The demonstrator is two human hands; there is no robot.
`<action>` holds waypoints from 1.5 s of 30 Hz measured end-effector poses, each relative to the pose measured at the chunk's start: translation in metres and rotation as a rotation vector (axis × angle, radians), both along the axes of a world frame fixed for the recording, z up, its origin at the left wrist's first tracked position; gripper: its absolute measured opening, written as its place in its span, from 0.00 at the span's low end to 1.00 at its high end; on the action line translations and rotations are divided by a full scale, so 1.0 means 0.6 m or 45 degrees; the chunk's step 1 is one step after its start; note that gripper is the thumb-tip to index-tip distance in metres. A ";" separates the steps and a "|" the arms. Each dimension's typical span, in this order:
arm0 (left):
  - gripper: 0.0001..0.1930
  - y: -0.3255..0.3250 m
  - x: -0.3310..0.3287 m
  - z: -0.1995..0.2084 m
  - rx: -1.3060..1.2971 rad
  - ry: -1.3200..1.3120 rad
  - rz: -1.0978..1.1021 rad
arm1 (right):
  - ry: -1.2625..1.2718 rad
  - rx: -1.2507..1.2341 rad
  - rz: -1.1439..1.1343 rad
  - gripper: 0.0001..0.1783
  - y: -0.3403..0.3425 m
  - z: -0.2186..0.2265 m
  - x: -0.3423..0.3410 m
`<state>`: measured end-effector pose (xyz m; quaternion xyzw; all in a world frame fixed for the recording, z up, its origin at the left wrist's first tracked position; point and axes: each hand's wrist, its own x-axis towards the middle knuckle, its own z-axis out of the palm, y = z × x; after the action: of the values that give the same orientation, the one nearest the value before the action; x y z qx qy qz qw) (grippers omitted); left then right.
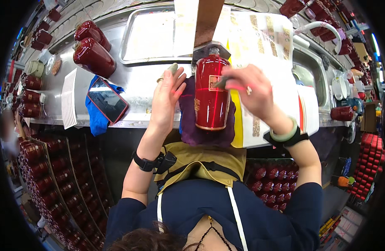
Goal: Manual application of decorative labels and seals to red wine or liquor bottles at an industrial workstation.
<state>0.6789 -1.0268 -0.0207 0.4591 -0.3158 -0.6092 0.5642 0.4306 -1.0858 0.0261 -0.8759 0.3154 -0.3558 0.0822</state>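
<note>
A glossy dark red bottle [211,100] lies on its side on a purple cloth [188,111], its neck pointing away from me against a metal-topped stand. A small gold-framed label [215,83] sits on the bottle's upper side, and a gold patch shows at its lower left. My right hand [253,90] is over the label, blurred, with its fingers bent in; a grey-green tip there could be a finger cover or a held piece, I cannot tell which. Left of the bottle, my left hand [168,94] is held up empty with fingers extended, one wearing a grey-green finger cover [172,68].
A brown upright post [207,23] rises behind the bottle. Two red bottles [94,56] lie at the left, near a phone [108,99] on a blue cloth. White sheets with gold labels [263,46] cover the right side, beside a sink [311,69]. A metal tray [124,46] lies behind.
</note>
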 end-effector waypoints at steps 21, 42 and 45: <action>0.40 0.018 0.004 0.007 0.021 0.003 -0.034 | 0.168 -0.290 0.528 0.09 0.006 0.013 0.036; 0.30 0.001 -0.073 0.039 0.121 -0.137 -0.441 | -0.633 0.262 -0.256 0.14 0.019 0.072 -0.017; 0.36 0.041 -0.079 0.079 0.038 0.013 -0.662 | -0.666 0.710 -0.295 0.18 0.067 0.089 -0.053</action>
<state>0.6317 -1.0025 0.0269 0.3677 -0.4111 -0.7408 0.3835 0.3986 -1.0455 0.0796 -0.6584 0.4649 -0.4746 0.3537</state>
